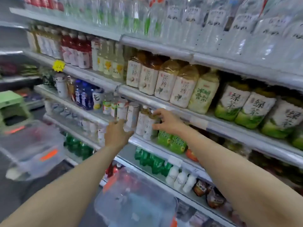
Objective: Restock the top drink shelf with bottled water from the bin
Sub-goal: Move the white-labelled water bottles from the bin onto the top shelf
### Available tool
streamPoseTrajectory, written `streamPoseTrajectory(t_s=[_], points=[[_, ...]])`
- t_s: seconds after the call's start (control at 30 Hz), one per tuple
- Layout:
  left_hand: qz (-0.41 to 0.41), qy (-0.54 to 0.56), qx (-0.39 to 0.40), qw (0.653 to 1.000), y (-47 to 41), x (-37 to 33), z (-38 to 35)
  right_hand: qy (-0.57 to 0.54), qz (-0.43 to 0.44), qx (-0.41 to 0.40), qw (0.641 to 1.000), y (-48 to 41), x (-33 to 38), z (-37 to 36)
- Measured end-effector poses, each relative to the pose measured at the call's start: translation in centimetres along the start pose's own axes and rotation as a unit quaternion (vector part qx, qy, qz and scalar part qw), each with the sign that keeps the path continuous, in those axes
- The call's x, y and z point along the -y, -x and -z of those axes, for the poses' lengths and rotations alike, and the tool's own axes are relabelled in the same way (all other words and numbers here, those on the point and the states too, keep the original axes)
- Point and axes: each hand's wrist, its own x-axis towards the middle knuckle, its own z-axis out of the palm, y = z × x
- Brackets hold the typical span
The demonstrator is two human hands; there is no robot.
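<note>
Right hand (165,120) pinches a white-labelled bottle (148,126), left hand (117,132) too blurred to call; one nudge could topple the neighbouring bottles (131,113).

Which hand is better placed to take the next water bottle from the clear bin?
Left, probably. The left hand looks empty, while the right hand curls round a white-labelled bottle. The clear bin sits below both.

Grey tiered shelving (91,77) — dark floor (41,185), green stool (11,104)
</note>
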Motion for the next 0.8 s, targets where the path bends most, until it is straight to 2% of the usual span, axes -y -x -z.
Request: streamPoseTrajectory(t_s=[0.2,0.33,0.47,0.53,0.67,0.8], points=[[0.172,-0.026,0.052,0.983,2.6,12.4,-7.5,-0.021,-0.056,0.132,0.989,-5.1,-6.1,-13.2],[0.29,-0.035,0.059,0.955,5.3,18.3,-12.9,-0.042,-0.086,0.208,0.973,-6.6,-10.5,-22.2],[0.367,-0.053,0.037,0.928,7.7,22.8,-18.8,-0.091,-0.138,0.286,0.944,-7.6,-15.0,-30.1],[0.373,-0.061,0.016,0.926,8.7,24.2,-20.9,-0.128,-0.192,0.299,0.926,-7.7,-16.8,-33.0],[0.382,-0.07,-0.026,0.921,9.7,27.2,-24.5,-0.2,-0.335,0.321,0.863,-8.5,-20.4,-39.9],[0.38,-0.131,-0.077,0.912,9.7,28.2,-26.4,-0.245,-0.403,0.325,0.82,-9.0,-22.5,-44.7]])
